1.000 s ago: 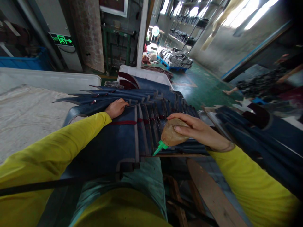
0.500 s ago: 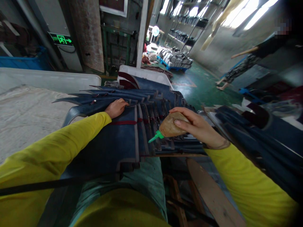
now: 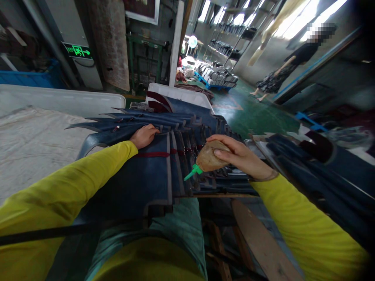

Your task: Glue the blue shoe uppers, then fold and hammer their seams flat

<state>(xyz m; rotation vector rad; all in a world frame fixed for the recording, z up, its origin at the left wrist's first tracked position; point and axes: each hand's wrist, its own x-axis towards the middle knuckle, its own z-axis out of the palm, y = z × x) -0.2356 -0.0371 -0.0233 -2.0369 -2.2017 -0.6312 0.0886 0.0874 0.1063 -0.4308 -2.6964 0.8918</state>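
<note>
Above the blue panels [image 3: 140, 177], apparently steadied by the left hand [image 3: 144, 136] (finger closure indeterminable), a bottle [image 3: 209, 158] is clasped tip-down by the right hand [image 3: 242, 157], seemingly for aim.

The right hand [image 3: 236, 154] gripped a tan bottle [image 3: 212, 156], its green nozzle [image 3: 194, 171] slanting down over fanned navy panels [image 3: 131, 179] near the front edge of the tabletop [image 3: 225, 195]. The left hand [image 3: 145, 136] lay on the panels, farther from that edge. Beyond them stood a white bin [image 3: 187, 92] and another person [image 3: 275, 80].
</note>
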